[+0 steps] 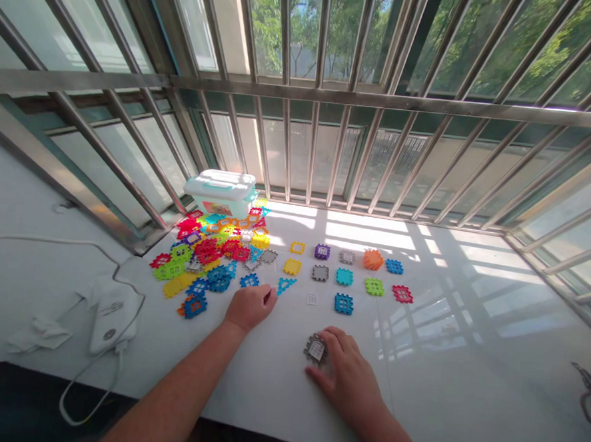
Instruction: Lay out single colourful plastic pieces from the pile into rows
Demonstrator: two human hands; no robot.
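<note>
Right hand [347,365], half-closed, grips one gray square tile [316,349]. Beyond and left of that tile, the left hand [251,307] is loosely curled, contents hidden; also beyond it: one stand-alone blue triangle [284,285], two rows of five square pieces [344,276], one lidded box [220,191].

Bare forearms [180,381], bare wrists [236,325], bare fingers [336,341]

no legible text, small print [111,308] on white device [121,327], label [217,208] on lidded box [221,185], both unreadable
</note>
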